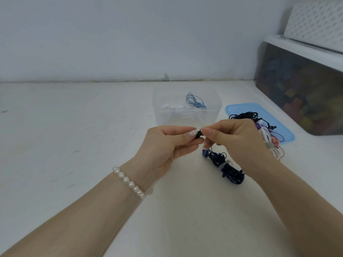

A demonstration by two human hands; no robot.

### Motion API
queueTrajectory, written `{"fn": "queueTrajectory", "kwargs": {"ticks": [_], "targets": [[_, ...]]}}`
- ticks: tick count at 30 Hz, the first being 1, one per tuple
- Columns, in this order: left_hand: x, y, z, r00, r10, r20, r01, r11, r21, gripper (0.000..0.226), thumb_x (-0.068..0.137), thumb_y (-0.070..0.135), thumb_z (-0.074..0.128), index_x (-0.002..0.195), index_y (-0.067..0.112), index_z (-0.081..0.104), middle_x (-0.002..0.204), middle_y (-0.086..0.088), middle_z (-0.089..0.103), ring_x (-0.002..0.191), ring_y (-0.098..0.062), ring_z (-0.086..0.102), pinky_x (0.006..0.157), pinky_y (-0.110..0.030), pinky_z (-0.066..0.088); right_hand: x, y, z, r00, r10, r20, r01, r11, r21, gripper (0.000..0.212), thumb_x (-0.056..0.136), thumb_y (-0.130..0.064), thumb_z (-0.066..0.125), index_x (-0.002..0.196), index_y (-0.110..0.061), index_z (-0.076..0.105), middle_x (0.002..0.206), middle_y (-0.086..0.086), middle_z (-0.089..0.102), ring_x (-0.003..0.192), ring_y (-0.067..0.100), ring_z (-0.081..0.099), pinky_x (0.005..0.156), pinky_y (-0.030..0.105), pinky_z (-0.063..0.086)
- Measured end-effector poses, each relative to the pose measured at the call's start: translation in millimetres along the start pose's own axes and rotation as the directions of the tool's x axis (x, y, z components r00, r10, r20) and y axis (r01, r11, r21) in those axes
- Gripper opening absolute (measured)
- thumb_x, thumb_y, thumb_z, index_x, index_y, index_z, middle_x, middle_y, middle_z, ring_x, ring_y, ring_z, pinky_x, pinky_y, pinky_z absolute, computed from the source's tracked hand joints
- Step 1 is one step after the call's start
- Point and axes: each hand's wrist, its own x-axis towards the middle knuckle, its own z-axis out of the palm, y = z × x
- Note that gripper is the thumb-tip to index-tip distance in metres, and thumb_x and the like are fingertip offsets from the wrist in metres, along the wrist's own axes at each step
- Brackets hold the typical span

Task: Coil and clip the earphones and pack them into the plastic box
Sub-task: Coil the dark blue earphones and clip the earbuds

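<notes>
Clear box (187,115) holds two packed sets. Left hand (167,143) and right hand (235,138) pinch black earbud (199,135); navy coil (225,166) clipped, dangling below. Pile (267,134) on lid (239,108) left.

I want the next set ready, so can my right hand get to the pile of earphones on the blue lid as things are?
Probably yes. The right hand is beside the pile on the blue lid, nothing between them, but it is pinching a small black piece.

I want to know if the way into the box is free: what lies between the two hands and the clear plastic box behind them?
Head view: only bare white table separates the left hand and right hand from the clear plastic box.
</notes>
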Motion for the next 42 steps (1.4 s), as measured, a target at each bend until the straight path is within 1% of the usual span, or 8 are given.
{"fn": "queueTrajectory", "kwargs": {"ticks": [4,8,12,22,27,36,40,42], "targets": [[-1.1,-0.5,0.0,1.000,0.003,0.023,-0.003,1.000,0.024,0.010,0.079,-0.001,0.061,0.085,0.000,0.070,0.074,-0.012,0.073,0.070,-0.017,0.072,0.063,-0.020,0.057,-0.4,0.5,2.2,1.000,0.003,-0.017,-0.003,1.000,0.008,0.007,0.078,-0.007,0.066,0.074,-0.005,0.071,0.054,0.002,0.066,0.050,0.007,0.062,0.052,0.011,0.044],[-1.3,-0.9,0.6,1.000,-0.007,0.018,0.006,1.000,0.026,0.019,0.080,-0.001,0.061,0.097,-0.005,0.066,0.078,-0.016,0.073,0.077,-0.024,0.072,0.064,-0.020,0.056,-0.8,1.1,4.7,0.999,0.014,-0.030,-0.015,1.000,-0.013,0.009,0.078,-0.008,0.067,0.071,-0.012,0.072,0.056,-0.001,0.068,0.054,0.006,0.064,0.056,0.015,0.049],[-0.2,-1.6,1.1,1.000,-0.004,0.002,0.004,1.000,0.012,0.021,0.079,-0.002,0.062,0.099,-0.006,0.066,0.081,-0.018,0.072,0.080,-0.028,0.071,0.066,-0.021,0.057,-1.1,4.5,6.6,0.996,0.013,-0.086,-0.016,0.999,-0.029,0.009,0.077,-0.010,0.069,0.070,-0.013,0.072,0.064,0.009,0.071,0.061,0.020,0.066,0.061,0.027,0.054],[0.2,-5.1,2.9,0.999,0.005,-0.045,-0.006,0.999,-0.034,0.026,0.077,-0.005,0.063,0.102,-0.009,0.064,0.084,-0.022,0.071,0.084,-0.032,0.070,0.066,-0.023,0.057,-3.3,2.8,12.3,0.991,0.001,-0.134,-0.006,0.999,-0.039,0.015,0.078,-0.006,0.068,0.065,-0.014,0.070,0.052,-0.004,0.068,0.052,0.009,0.063,0.055,0.019,0.049],[-0.5,-3.4,4.5,0.999,0.004,-0.037,-0.006,0.997,-0.078,0.024,0.078,-0.009,0.060,0.102,-0.011,0.062,0.080,-0.021,0.072,0.074,-0.029,0.071,0.066,-0.024,0.058,-7.0,0.3,16.9,0.986,-0.006,-0.167,0.000,0.999,-0.034,0.019,0.079,-0.003,0.066,0.064,-0.014,0.068,0.047,-0.010,0.064,0.045,0.002,0.060,0.050,0.013,0.046],[-4.6,-3.3,11.0,0.998,0.026,-0.063,-0.032,0.994,-0.104,0.014,0.078,-0.013,0.057,0.088,-0.005,0.063,0.068,-0.015,0.071,0.065,-0.025,0.071,0.061,-0.020,0.057,-10.4,-0.9,21.8,0.970,-0.046,-0.238,0.019,0.993,-0.113,0.026,0.080,-0.005,0.066,0.062,-0.023,0.068,0.051,-0.013,0.066,0.053,0.007,0.065,0.060,0.022,0.055],[-5.8,-2.9,14.1,0.995,0.041,-0.090,-0.051,0.992,-0.114,0.014,0.077,-0.015,0.057,0.083,-0.004,0.063,0.064,-0.014,0.071,0.061,-0.023,0.071,0.058,-0.020,0.056,-10.3,-1.3,24.6,0.955,-0.096,-0.279,0.045,0.982,-0.185,0.028,0.079,-0.006,0.067,0.061,-0.028,0.065,0.051,-0.014,0.065,0.056,0.010,0.064,0.057,0.018,0.051],[-6.5,-2.6,14.5,0.995,0.045,-0.089,-0.056,0.991,-0.125,0.014,0.077,-0.016,0.056,0.084,-0.005,0.063,0.065,-0.015,0.071,0.061,-0.024,0.071,0.056,-0.020,0.055,-10.3,0.0,25.6,0.947,-0.122,-0.296,0.059,0.975,-0.213,0.027,0.079,-0.007,0.067,0.062,-0.027,0.066,0.062,-0.011,0.067,0.061,0.008,0.064,0.059,0.014,0.049]]}}
